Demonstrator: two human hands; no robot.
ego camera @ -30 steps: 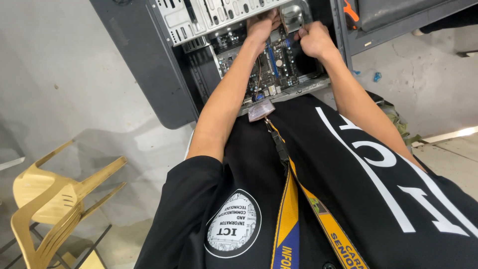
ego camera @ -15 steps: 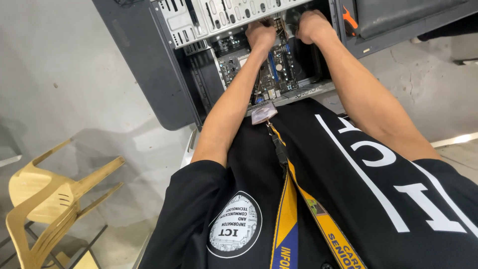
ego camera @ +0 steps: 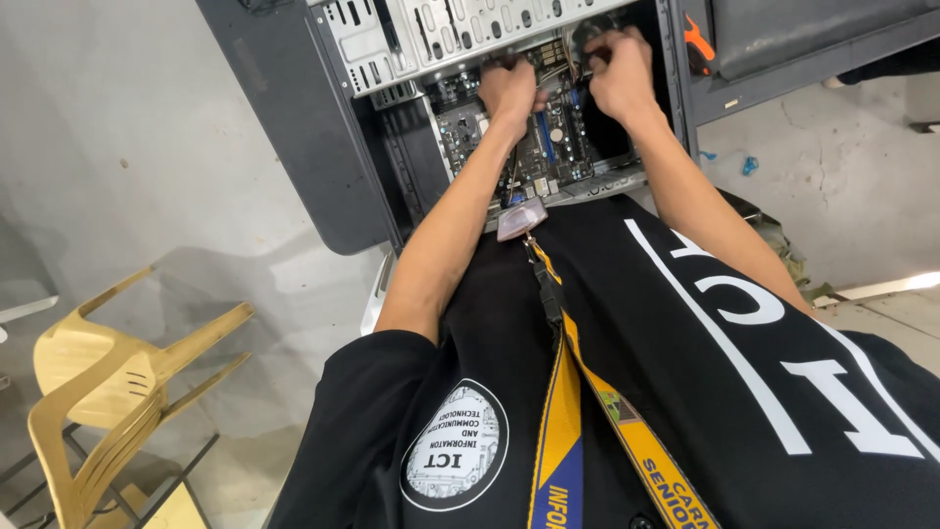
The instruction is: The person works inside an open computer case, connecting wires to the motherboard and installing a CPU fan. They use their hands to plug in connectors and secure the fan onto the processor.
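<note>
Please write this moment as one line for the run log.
left hand: closed, inside open grey metal computer case | right hand: closed beside it, grip unclear | below: green motherboard | nearby: yellow plastic chair

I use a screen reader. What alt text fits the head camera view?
Both hands, left hand and right hand, reach inside an open computer case above its motherboard. A yellow lanyard hangs over the black shirt; yellow plastic chairs stand at left.

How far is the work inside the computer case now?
Done: the computer case lies open, its motherboard exposed. In hand: the left hand and right hand both work at cables near the drive bays. Left: the side is not yet closed.
</note>
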